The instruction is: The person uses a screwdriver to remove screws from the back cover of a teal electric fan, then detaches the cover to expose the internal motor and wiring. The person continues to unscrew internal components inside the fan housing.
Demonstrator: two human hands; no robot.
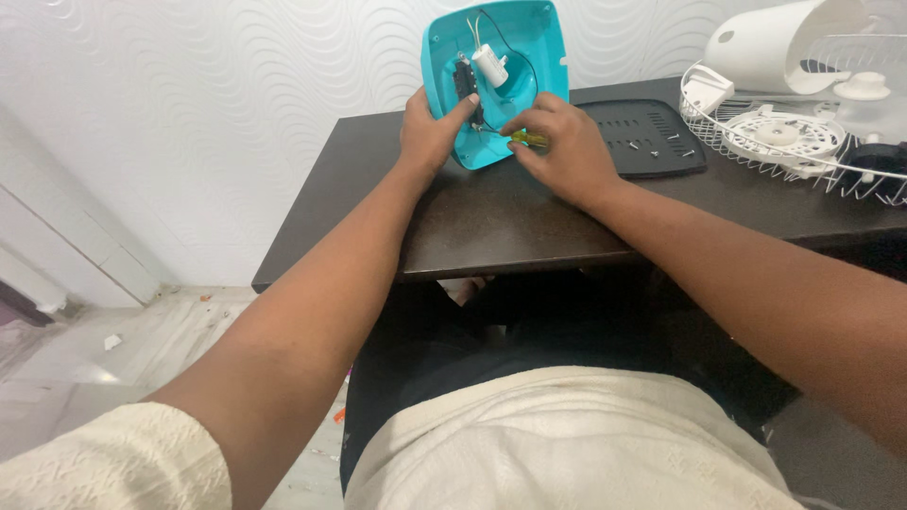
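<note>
Glossy turquoise plastic shell (529, 57), matt dark wooden table (491, 217), white wire grille (756, 156).

head-worn view, looking down, close to desk (491, 222)

The person wears a cream, textured-knit top: short sleeve (113, 463) at 7 o'clock, hem (567, 444) at 6 o'clock. Forearms and both hands bare. Dark trousers (425, 349) below.
</note>
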